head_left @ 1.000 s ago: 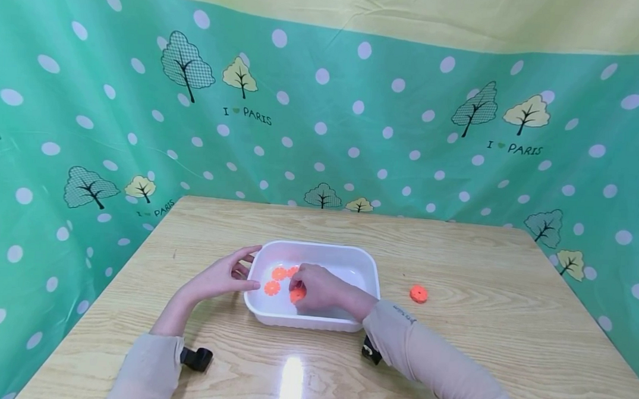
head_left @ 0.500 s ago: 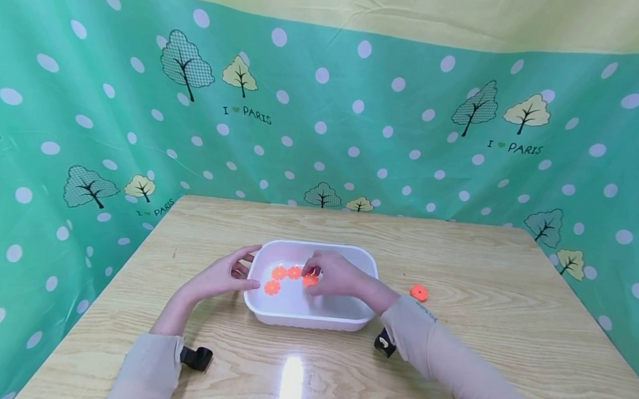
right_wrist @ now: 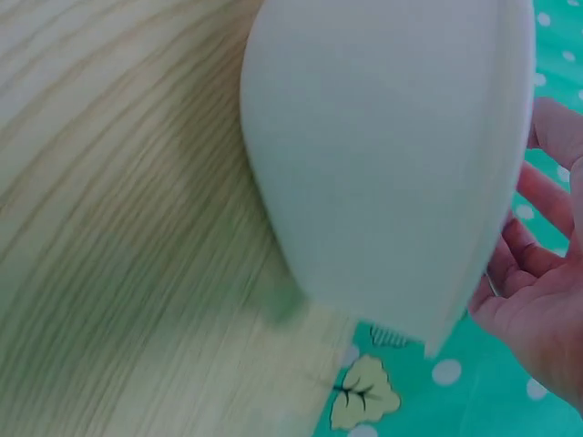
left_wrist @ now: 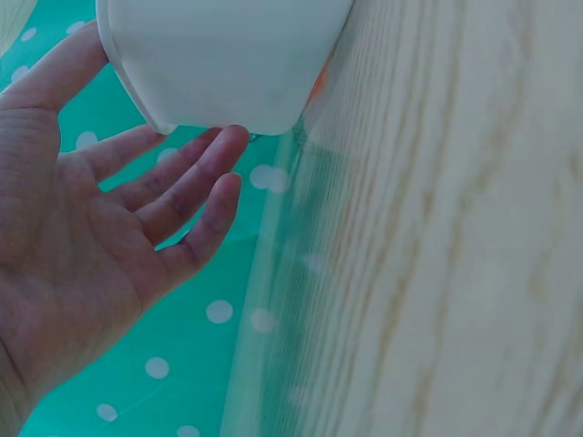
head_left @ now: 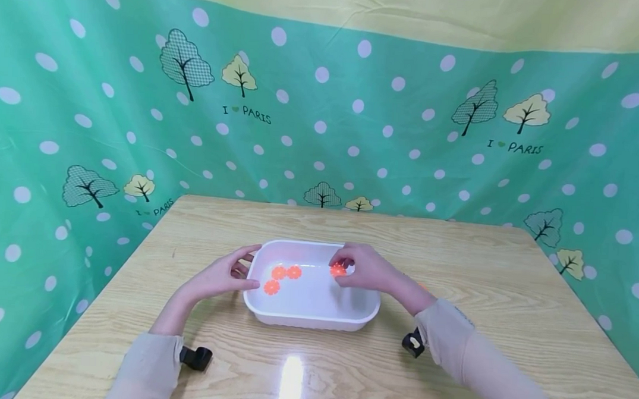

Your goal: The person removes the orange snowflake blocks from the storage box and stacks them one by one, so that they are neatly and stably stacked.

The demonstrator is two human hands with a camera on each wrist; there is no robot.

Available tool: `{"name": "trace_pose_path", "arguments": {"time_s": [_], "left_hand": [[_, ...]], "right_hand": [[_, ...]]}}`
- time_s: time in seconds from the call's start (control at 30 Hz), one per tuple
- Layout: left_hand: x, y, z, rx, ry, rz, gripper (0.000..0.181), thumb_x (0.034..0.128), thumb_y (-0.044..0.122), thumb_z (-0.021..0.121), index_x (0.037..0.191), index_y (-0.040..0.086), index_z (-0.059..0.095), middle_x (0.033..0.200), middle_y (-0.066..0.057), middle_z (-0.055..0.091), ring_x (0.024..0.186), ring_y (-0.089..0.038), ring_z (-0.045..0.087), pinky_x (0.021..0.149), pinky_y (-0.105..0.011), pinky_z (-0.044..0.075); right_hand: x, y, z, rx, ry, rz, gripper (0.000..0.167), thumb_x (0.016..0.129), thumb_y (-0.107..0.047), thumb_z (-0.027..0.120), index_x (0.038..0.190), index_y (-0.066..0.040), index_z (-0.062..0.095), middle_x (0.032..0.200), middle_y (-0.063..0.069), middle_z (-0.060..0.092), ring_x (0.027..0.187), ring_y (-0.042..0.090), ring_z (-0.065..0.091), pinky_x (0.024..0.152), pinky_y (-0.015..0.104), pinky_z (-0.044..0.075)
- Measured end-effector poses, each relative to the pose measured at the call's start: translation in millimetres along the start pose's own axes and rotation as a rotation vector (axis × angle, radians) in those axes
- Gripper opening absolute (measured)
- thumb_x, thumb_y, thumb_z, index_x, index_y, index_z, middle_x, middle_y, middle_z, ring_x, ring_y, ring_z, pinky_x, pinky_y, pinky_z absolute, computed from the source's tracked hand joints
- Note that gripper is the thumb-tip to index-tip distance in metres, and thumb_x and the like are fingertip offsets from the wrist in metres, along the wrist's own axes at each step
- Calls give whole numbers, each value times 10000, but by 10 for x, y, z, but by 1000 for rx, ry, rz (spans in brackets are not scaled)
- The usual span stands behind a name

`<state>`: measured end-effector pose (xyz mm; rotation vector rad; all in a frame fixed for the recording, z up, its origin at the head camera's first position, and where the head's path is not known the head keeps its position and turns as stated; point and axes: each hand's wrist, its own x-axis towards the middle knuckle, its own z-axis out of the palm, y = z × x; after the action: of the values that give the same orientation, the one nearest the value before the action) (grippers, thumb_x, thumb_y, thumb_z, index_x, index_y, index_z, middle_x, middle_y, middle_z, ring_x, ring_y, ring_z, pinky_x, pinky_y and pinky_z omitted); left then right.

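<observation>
In the head view a white plastic basin (head_left: 314, 318) stands on the table. My left hand (head_left: 224, 278) rests at its left end, thumb and fingertips touching the rim, fingers spread and nearly straight. In the left wrist view the fingers (left_wrist: 196, 196) lie along the outer wall. Over the basin's right part, my right hand (head_left: 367, 268) pinches an orange flower-shaped disc (head_left: 338, 270) between thumb and fingers. Several similar orange discs (head_left: 271, 287) lie on the basin floor at the left. The right wrist view shows the basin's outer side (right_wrist: 383, 164), which hides the held disc.
Right of the basin another orange disc (head_left: 421, 285) lies on the table, mostly hidden behind my right forearm. The wooden table (head_left: 483, 260) ends at a green dotted curtain (head_left: 322, 146) behind. Black camera mounts (head_left: 197, 358) sit on both wrists.
My right hand has moved to the right across the basin with the orange disc, away from the other discs. The left hand and the basin have stayed in place.
</observation>
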<state>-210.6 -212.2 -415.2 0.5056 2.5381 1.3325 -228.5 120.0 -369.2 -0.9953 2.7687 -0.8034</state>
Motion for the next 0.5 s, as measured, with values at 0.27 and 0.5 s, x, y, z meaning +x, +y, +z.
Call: {"name": "trace_pose_path", "arguments": {"time_s": [0.27,0.5], "left_hand": [[7,2,-9,7,2,4,789,769,296,721,1414,142,292,1193,-137,497,962,-205,552,841,-349,459],[-6,40,-17,5,0,24,799,755,331,725,1405,131,307,1174,-137,511,938,-192,562,832,-345,463]], "right_hand": [[-190,120,-162,23,67,34,264,720,-177,711,966,-99,654,868,-37,575,818,122,552,741,309,494],[-351,252,-245,3,112,93,254,724,-195,720,962,-136,653,890,-50,566,837,119,550,763,342,498]]}}
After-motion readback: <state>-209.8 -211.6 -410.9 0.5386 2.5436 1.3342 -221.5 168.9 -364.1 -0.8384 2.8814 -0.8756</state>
